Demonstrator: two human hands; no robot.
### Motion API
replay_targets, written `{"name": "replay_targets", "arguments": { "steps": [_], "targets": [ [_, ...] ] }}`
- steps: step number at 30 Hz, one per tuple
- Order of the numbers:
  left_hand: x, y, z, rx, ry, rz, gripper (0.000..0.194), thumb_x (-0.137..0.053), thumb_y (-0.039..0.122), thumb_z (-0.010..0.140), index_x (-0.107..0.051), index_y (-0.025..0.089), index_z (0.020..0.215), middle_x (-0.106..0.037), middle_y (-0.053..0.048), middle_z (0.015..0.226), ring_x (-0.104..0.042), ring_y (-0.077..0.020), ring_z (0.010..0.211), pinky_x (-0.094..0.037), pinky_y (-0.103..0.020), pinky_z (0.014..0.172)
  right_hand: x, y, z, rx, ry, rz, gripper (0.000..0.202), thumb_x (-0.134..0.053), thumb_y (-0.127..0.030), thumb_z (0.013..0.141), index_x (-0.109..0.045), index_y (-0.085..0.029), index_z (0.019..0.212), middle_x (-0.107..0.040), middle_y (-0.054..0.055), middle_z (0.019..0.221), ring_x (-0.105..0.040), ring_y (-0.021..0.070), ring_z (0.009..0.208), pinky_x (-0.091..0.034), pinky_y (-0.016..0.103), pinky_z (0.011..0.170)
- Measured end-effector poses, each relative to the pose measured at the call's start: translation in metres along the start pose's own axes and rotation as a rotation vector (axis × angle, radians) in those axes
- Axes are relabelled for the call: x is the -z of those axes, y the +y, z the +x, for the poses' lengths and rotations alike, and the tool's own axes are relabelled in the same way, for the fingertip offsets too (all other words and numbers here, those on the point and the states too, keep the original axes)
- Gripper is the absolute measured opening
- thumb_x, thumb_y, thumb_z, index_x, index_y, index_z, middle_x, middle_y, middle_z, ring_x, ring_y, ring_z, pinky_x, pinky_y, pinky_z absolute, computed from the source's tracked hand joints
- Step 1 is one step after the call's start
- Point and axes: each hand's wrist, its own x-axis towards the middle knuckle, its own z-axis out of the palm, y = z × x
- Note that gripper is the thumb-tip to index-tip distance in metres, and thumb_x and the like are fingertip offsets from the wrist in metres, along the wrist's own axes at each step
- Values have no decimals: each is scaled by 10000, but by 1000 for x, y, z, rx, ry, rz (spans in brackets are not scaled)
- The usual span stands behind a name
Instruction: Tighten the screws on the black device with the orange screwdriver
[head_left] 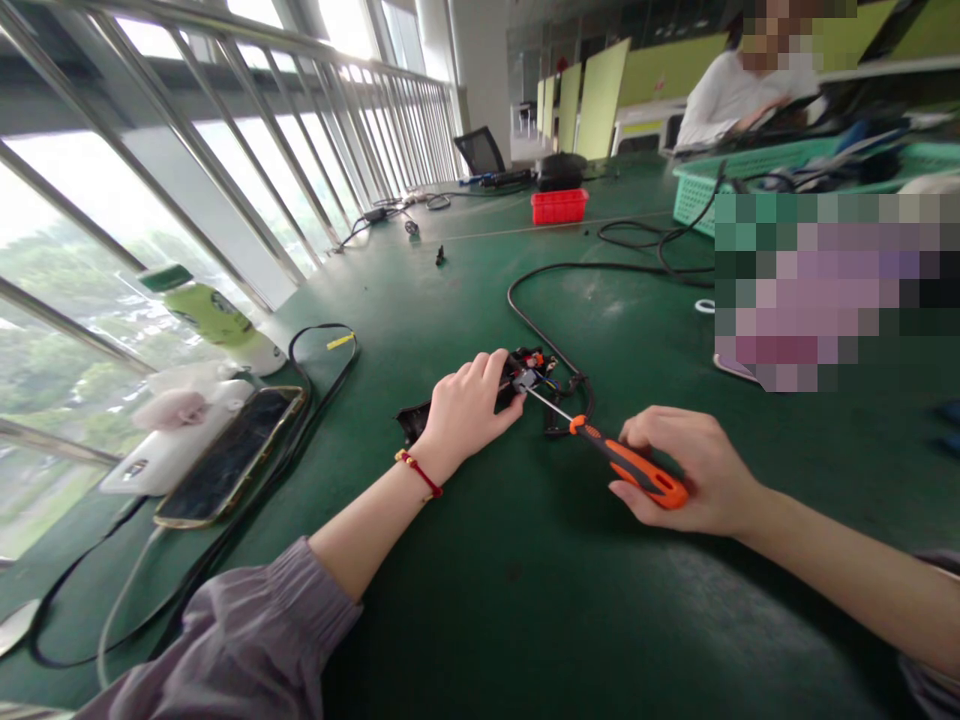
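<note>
My left hand (466, 405), with a red bracelet at its wrist, is closed around a black device (412, 420) lying low over the table. The device's far end is opened up and shows a small grey part (525, 380) and coloured wires (550, 382). In my right hand (694, 470) is an orange and black screwdriver (630, 465), gripped by its handle. Its thin metal shaft points left and reaches the grey part beside my left fingertips. Whether the tip sits in a screw is too small to tell. My left palm hides the device's middle.
A black cable (551, 268) runs from the device toward a green basket (694, 195) of cables. Left are a phone (236, 450), a white case (142, 470) and a bottle (214, 315). A red bin (559, 207) stands farther back. A person (739, 95) sits across the table.
</note>
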Motion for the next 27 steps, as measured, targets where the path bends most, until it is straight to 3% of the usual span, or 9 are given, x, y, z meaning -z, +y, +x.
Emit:
{"name": "replay_targets", "arguments": {
  "steps": [27],
  "targets": [
    [-2,-1,0,-11,14,18,428,-409,401,841,-390,151,1189,-585,-58,1008,-586,-192,876,-439,-279,655,0,-2,0,1,-11,-51,210,-565,-339,720,-422,-203,792,-567,-7,631,-506,109,521,-412,239,513]
  ]
}}
